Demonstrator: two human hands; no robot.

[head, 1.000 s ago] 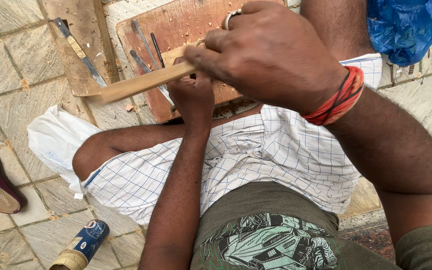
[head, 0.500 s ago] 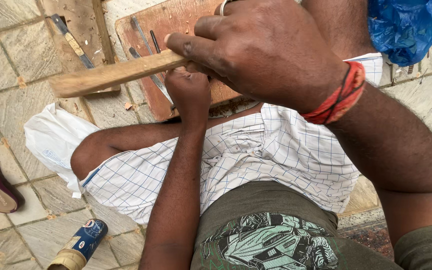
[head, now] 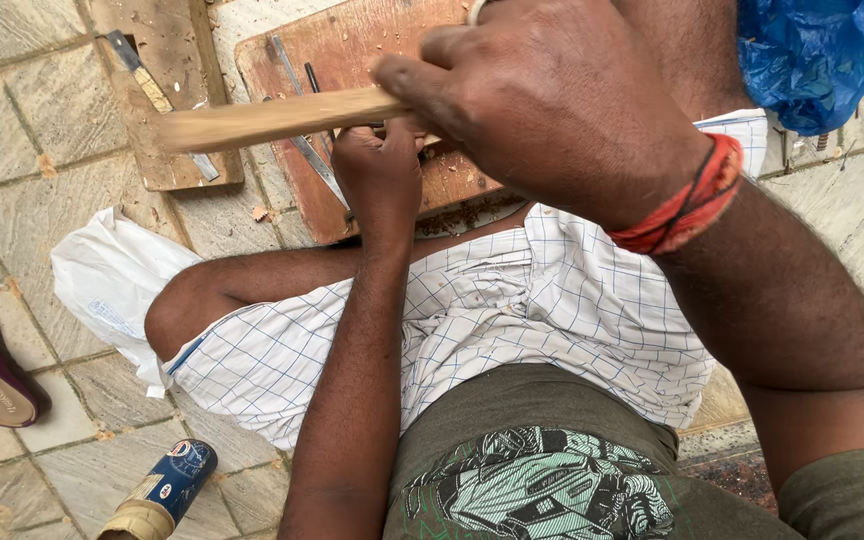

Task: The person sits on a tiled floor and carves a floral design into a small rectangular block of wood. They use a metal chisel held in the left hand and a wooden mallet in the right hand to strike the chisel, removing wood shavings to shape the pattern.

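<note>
The pale wooden stick (head: 272, 118) lies level above the reddish wooden board (head: 372, 60), its free end pointing left over a smaller plank (head: 167, 90) that carries a chisel (head: 157, 95). The right hand (head: 552, 100) is closed around the stick's near end; the left hand (head: 377, 170) is fisted just beneath it, on what I cannot tell. Done well, I'd say, this wants the stick kept steady with short, controlled strokes, knuckles clear of the metal blades (head: 312, 150) lying on the board.
</note>
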